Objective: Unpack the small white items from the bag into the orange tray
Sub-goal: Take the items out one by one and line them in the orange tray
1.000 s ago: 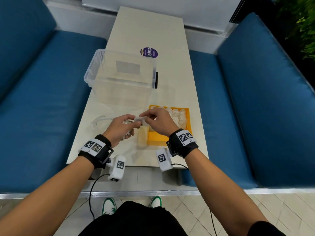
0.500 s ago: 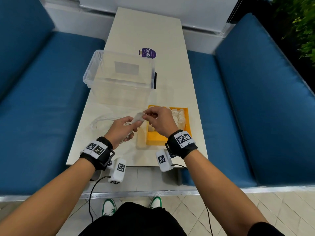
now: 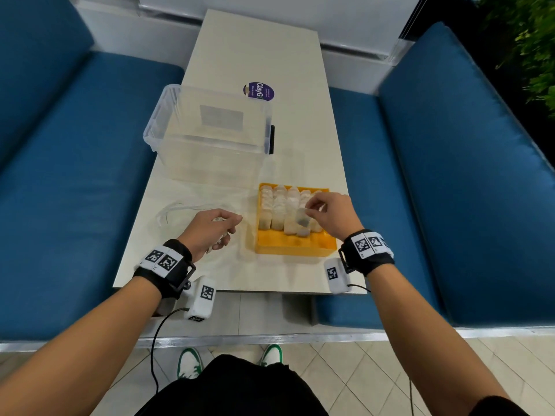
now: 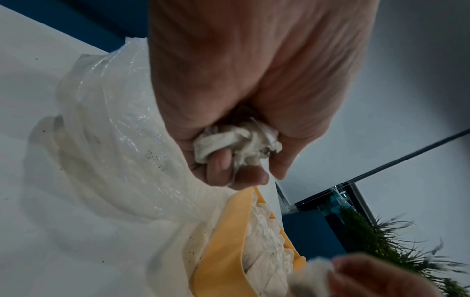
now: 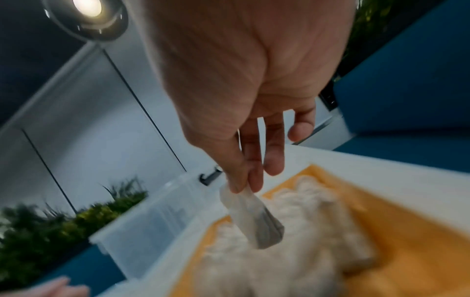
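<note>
- My right grip [image 3: 333, 216]: pinching one small white packet [image 5: 254, 219] over the orange tray [image 3: 295, 246].
- My left grip [image 3: 210, 228], tray's 9 o'clock: clenched on crumpled white packets [image 4: 237, 140] beside the plastic bag [image 4: 112, 136].

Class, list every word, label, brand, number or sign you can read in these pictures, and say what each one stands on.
"ClayG", white letters on the round purple sticker on the table.
Smaller print on that sticker: too small to read.
Pale label on the clear plastic box: blurred, nothing readable.
Black-and-white square codes on the wristbands and wrist cameras: patterns, no words.
</note>
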{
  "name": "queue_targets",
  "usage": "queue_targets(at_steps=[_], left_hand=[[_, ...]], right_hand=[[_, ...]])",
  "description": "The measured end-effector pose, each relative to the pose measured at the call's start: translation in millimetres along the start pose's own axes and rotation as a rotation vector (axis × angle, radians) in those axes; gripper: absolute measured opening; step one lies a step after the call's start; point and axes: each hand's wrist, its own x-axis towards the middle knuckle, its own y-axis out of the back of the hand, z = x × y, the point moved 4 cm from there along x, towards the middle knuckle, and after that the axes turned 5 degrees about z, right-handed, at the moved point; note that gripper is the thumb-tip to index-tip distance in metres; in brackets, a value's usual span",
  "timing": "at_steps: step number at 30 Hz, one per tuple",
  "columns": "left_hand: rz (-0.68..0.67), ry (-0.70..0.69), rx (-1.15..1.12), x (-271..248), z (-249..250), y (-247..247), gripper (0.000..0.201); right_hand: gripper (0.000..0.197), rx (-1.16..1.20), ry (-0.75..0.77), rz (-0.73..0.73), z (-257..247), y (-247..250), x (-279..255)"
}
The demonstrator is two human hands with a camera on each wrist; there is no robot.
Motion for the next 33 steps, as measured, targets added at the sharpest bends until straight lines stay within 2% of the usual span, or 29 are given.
queue_targets(at_steps=[4,7,12,16,27,33], left_hand=[[0.006,0.018,-0.005,3.9,-2.0,1.9,0.028],[0.005,0.021,-0.004,4.7,-2.1,2.7,0.027],[0.010,0.028,-0.007,5.6,-3.3,5.0,0.027],[0.014,0.035,-0.027,8.1,-4.4,7.4,0.027],[0.019,0.073,-0.076,13.1,-10.2,11.4,0.027],[-0.014,0.130,-0.129,13.8,-10.1,10.0,0.017]], right_hand=[[0.003,-0.212,-0.044,-0.112,29.2,-5.6,-4.1],[0.007,-0.376,-0.006,-0.146,34.0,-11.6,-4.4],[0.013,-0.639,0.140,-0.102,34.8,-17.8,-4.4],[0.015,-0.736,0.153,-0.064,37.1,-18.5,-0.2],[0.015,-0.734,0.060,-0.011,42.6,-19.7,9.7],[0.015,-0.684,0.022,-0.028,44.2,-18.5,8.6]])
